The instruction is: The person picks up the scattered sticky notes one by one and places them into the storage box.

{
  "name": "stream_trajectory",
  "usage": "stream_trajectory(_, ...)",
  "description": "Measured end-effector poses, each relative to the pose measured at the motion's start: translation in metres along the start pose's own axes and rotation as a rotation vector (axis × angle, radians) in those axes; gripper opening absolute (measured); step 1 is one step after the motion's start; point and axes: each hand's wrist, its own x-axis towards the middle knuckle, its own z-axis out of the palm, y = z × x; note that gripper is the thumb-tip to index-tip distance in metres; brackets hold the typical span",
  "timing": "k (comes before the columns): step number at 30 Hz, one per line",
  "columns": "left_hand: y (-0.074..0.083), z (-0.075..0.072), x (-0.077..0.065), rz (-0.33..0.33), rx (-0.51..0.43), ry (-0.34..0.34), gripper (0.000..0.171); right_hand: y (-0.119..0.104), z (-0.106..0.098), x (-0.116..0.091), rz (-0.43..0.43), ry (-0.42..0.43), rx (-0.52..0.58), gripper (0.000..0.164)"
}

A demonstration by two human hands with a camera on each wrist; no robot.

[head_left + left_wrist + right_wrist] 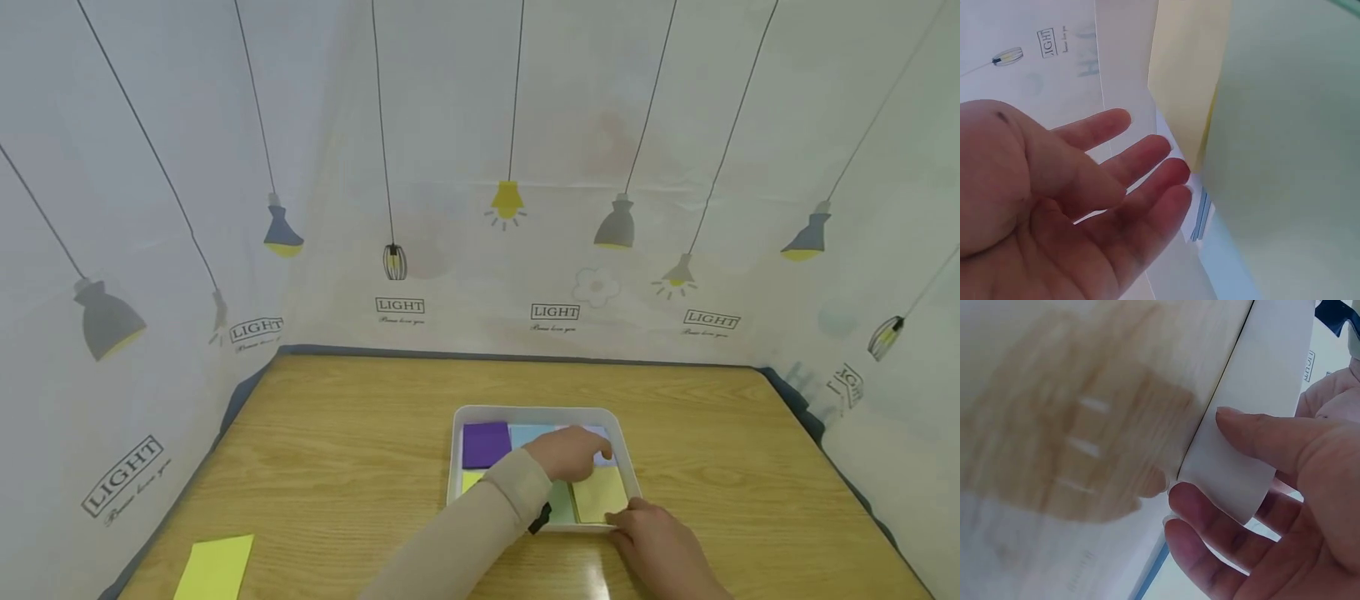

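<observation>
A white tray (457, 467) on the table holds square paper pads in two rows. The back row has a purple pad (486, 445), a light blue pad (527, 434) and a lavender pad (602, 460). In front are a partly hidden yellow pad (471, 480), a pale green pad (561, 505) and a pale yellow pad (600, 496). My left hand (570, 452) reaches over the tray; its fairly straight fingers (1169, 172) are by the pale yellow and lavender pads. My right hand (663, 542) grips the tray's near right corner, thumb against the white wall (1241, 437).
A bright yellow paper sheet (215, 568) lies at the table's near left. The wooden table (360, 433) is enclosed by pale hangings (465, 333) printed with lamps, at the back and both sides. My left sleeve (472, 533) crosses the tray's near edge.
</observation>
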Motion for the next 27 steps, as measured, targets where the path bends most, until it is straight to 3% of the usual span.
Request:
stream_trajectory(6,-0.005,0.001,0.000,0.004,-0.012,0.032,0.040,0.001,0.002,0.001,0.040,-0.039,0.010,0.019)
stream_trajectory(14,-0.009,0.000,-0.002,-0.006,0.007,0.046,0.041,0.003,0.006,0.000,0.008,0.035,-0.009,0.018)
stream_trajectory(27,-0.018,-0.012,-0.016,-0.003,-0.022,0.073,0.040,0.000,0.002,0.002,0.017,-0.002,-0.014,0.017)
